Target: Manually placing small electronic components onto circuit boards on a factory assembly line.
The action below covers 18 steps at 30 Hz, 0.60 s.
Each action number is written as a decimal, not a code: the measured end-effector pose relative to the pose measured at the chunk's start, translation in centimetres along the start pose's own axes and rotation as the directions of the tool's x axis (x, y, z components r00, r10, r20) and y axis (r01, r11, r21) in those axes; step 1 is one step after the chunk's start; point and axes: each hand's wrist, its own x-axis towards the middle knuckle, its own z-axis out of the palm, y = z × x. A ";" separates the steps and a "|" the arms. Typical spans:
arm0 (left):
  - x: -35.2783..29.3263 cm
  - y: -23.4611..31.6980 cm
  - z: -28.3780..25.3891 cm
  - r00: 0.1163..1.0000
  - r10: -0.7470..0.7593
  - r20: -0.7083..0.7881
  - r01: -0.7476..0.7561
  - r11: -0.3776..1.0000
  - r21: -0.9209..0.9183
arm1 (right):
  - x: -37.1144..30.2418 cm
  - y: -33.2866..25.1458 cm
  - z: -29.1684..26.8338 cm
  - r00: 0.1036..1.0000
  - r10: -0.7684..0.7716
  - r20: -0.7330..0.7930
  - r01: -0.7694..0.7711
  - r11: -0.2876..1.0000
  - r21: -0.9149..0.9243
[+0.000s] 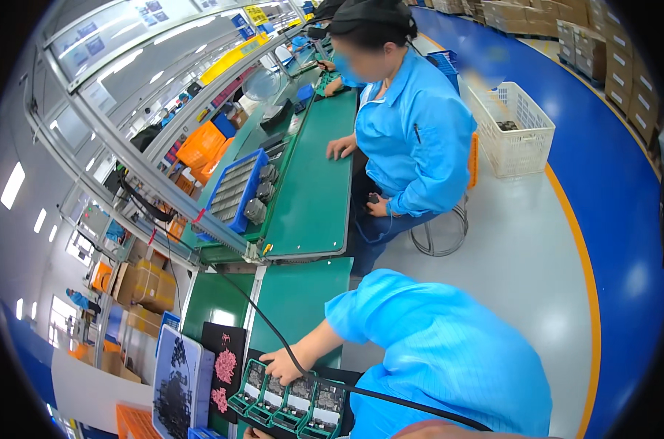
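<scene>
R hand point(292, 364), fingers part-curled, grip n/c (can't tell), is at upper ends of green frames point(282, 421), nearer than L hand point(254, 433), mostly cut off, state unk.; frames' long axes slant toward view's lower edge.

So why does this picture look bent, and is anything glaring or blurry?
In the head view, the fisheye seems to bow the yellow line and leaves dark corners; also there, glare whitens part of the green table, blur covers the co-worker's face, but the trays look fairly clear.
</scene>
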 end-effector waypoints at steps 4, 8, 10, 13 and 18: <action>-0.4 1.3 -0.7 0.998 0.037 -0.041 -0.039 0.998 -0.044 | 0.4 0.2 0.3 0.998 -0.041 -0.050 0.043 0.998 0.040; -0.9 1.5 -1.9 0.997 0.074 -0.002 -0.073 0.988 0.133 | 1.2 0.2 0.4 1.000 -0.028 -0.012 0.029 0.999 0.037; -1.4 -3.9 0.7 0.997 -0.014 -0.069 0.015 1.000 0.018 | 1.9 0.1 0.3 0.990 0.025 -0.139 -0.002 0.986 0.166; 0.1 -0.5 1.1 0.999 0.032 -0.035 -0.031 0.999 0.018 | -0.6 0.7 0.1 0.969 0.244 -0.040 -0.214 0.907 0.363; 0.0 0.5 2.0 0.992 -0.011 -0.128 0.003 0.998 -0.065 | -2.3 0.3 -2.1 0.959 0.267 0.090 -0.279 0.853 0.441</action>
